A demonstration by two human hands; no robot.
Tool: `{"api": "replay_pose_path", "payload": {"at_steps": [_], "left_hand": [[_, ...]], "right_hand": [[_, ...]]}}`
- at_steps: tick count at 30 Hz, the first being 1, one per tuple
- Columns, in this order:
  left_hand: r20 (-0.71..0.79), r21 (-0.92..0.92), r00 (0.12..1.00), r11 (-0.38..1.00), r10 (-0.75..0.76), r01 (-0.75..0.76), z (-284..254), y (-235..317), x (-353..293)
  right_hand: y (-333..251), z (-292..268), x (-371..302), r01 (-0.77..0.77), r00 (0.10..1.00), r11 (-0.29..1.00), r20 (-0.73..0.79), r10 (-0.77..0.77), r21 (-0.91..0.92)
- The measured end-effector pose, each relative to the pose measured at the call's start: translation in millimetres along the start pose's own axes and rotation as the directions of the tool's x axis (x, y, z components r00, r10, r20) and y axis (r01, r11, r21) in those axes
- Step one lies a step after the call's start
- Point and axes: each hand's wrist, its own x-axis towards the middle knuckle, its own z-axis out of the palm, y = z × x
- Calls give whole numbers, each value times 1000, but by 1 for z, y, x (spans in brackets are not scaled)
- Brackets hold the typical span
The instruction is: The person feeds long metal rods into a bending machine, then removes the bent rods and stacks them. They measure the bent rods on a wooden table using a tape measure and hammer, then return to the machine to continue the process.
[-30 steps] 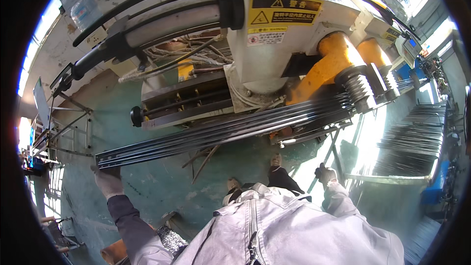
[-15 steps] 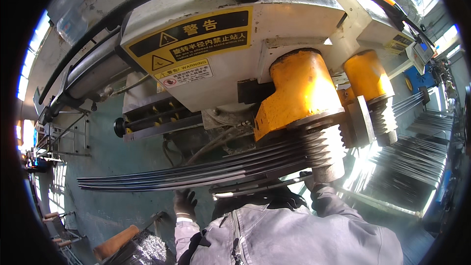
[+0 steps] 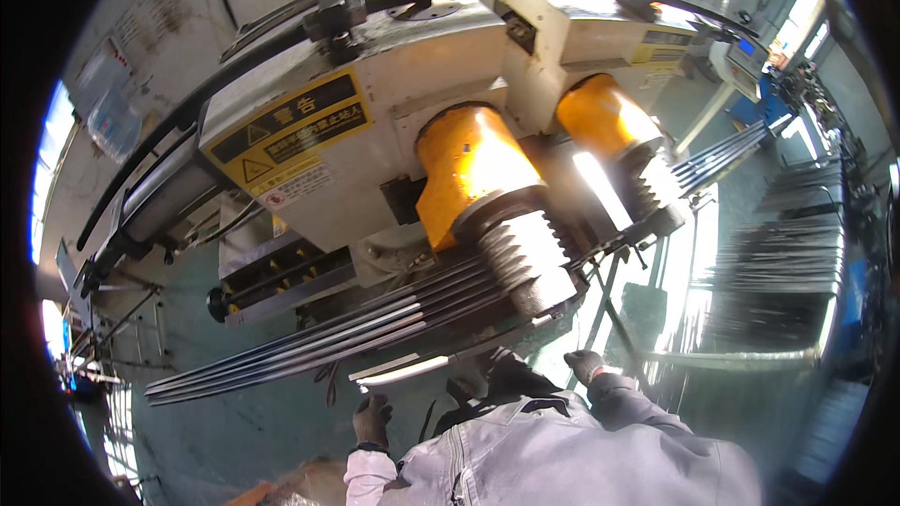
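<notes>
"Rods (image 3: 300,349) first. Where do they lie?"

"Ahead of both grips, on the machine side. Long, dark, roughly side by side; one end free out to the left over the green floor (image 3: 192,319). They run rightward behind a ribbed post (image 3: 525,253), then show again beyond the second yellow housing (image 3: 609,117)."

"Left grip (image 3: 372,420)?"

"Dark glove, below the bundle and apart from it. Pale bar (image 3: 403,371) sits between the two, its left end just beside the fingers. Contact with that bar: cannot tell."

"Clenched or released?"

"Fingers look bent. Blurred, so cannot tell how tightly, nor whether anything is inside."

"Right grip (image 3: 586,365)?"

"Also dark-gloved, fingers seemingly curled; whether clenched or slack, cannot tell. Low and to the right of the ribbed post, near a dark slanting leg (image 3: 614,319). Rods well apart from it, up the frame."

"Surroundings?"

"Pale machine body (image 3: 347,169) at the back, yellow-and-black label (image 3: 291,136) on its face. Nearer yellow housing (image 3: 478,159) above the ribbed post. Far right, a second stock of thin rods (image 3: 778,262), smeared by blur. Grey jacket (image 3: 609,450) along the lower edge."
</notes>
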Motion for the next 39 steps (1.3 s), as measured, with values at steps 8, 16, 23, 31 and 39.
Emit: {"api": "replay_pose_path", "payload": {"at_steps": [8,16,23,31,39], "left_hand": [[155,-118,987,991,-50,69,-8,-24,6],[135,-535,909,801,394,-268,-51,94,-37],[-34,-570,675,540,737,-619,-66,204,-121],[-125,-526,522,390,844,-756,-62,254,-143],[-488,-379,557,412,672,-829,-106,427,-192]], "right_hand": [[106,-69,-79,-140,962,983,-219,163,121],[21,-289,-19,383,754,668,-633,172,638],[-129,-445,-70,412,313,881,-871,-378,-234],[-198,-494,-33,206,398,807,-707,-585,-553],[-211,-544,-41,347,342,875,-824,-452,-336]]}}
